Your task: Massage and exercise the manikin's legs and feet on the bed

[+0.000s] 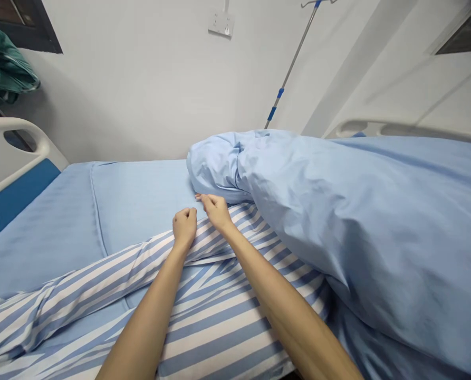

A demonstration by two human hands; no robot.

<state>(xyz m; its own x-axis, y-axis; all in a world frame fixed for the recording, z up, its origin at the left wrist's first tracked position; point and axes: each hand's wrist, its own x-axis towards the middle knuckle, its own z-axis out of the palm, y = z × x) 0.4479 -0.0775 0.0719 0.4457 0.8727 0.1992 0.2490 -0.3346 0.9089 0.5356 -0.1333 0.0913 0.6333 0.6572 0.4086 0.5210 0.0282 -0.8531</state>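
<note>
Both my arms reach forward over a blue-and-white striped garment (215, 316) spread on the bed, with one long tube-shaped part (112, 274) running to the lower left. My left hand (185, 226) is a closed fist at the far edge of that tube. Just to its right and a little farther away, my right hand (216, 210) is closed with the fingers bent together. Its fingertips point left over the light blue sheet (144, 195), close to a bunched blue quilt (298, 184). Whatever either hand may hold is hidden by the fingers.
The quilt piles up across the right side, covering part of the garment. A bed end board (17, 126) stands at the left, another (409, 129) at the right. Behind the bed are a wall with a socket (221, 24) and a drip stand pole (294, 58). Green cloth (6, 66) hangs upper left.
</note>
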